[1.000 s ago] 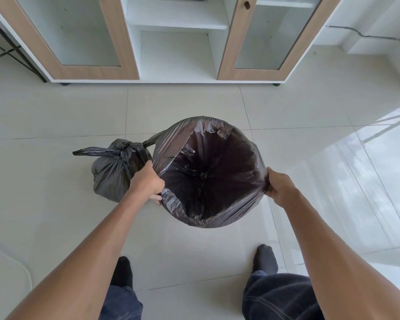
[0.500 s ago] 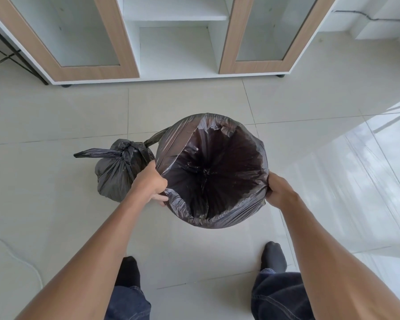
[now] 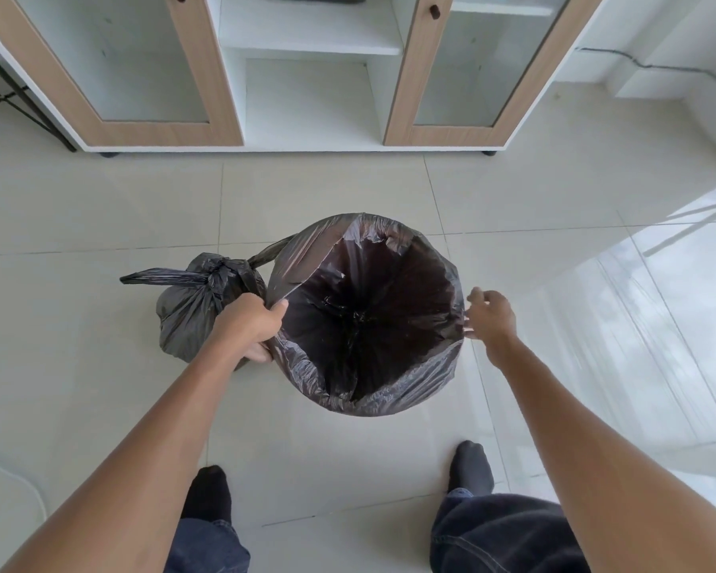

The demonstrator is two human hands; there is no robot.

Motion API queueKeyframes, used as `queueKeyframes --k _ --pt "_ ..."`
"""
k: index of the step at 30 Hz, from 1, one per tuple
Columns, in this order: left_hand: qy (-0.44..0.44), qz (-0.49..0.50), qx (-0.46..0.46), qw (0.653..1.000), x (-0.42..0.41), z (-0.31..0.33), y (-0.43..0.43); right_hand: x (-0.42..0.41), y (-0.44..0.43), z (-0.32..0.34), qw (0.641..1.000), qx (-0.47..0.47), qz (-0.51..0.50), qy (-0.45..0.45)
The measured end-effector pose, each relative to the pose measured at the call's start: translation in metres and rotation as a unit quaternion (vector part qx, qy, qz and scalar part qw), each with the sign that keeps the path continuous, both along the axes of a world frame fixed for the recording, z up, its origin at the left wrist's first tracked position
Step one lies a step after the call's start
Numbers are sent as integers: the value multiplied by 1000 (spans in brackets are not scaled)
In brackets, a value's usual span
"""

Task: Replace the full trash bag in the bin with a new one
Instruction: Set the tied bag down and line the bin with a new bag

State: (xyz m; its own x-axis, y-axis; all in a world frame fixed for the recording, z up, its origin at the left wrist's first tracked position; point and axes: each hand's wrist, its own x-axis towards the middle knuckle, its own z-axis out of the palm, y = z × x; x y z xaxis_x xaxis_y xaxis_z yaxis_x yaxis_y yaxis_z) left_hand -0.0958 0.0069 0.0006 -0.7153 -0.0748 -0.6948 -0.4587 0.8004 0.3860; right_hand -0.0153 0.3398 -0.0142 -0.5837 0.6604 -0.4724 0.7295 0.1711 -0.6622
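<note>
Here, the open liner stands beside the tied full bag.

New bag at ctr, mouth wide open, rim folded outward. L hand grips its rim at 9 o'clock. R hand at 3 o'clock, fingers loosely spread, just beside rim; contact unclear. Tied full bag on floor at 9 o'clock, behind L hand. Cabinet at 12; socked feet at 6.
</note>
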Motion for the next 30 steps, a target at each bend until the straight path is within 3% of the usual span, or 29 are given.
queueKeyframes --k 2,7,10,17,23,30 --pt "29 -11 -35 999 -1 3 0 -6 2 13 991 93 99 -19" --pt "178 -28 -49 982 -3 9 5 -5 -1 26 942 168 280 -74" --pt "235 -16 -9 972 -9 4 13 -2 -3 18 934 179 293 -96" --pt "240 136 94 957 -21 -7 21 -14 -9 8 934 193 290 -83" --pt "313 204 48 926 -27 -5 23 -18 -6 6 937 182 288 -71" --pt "295 234 62 924 -34 -12 15 -20 -5 8 940 175 285 -66"
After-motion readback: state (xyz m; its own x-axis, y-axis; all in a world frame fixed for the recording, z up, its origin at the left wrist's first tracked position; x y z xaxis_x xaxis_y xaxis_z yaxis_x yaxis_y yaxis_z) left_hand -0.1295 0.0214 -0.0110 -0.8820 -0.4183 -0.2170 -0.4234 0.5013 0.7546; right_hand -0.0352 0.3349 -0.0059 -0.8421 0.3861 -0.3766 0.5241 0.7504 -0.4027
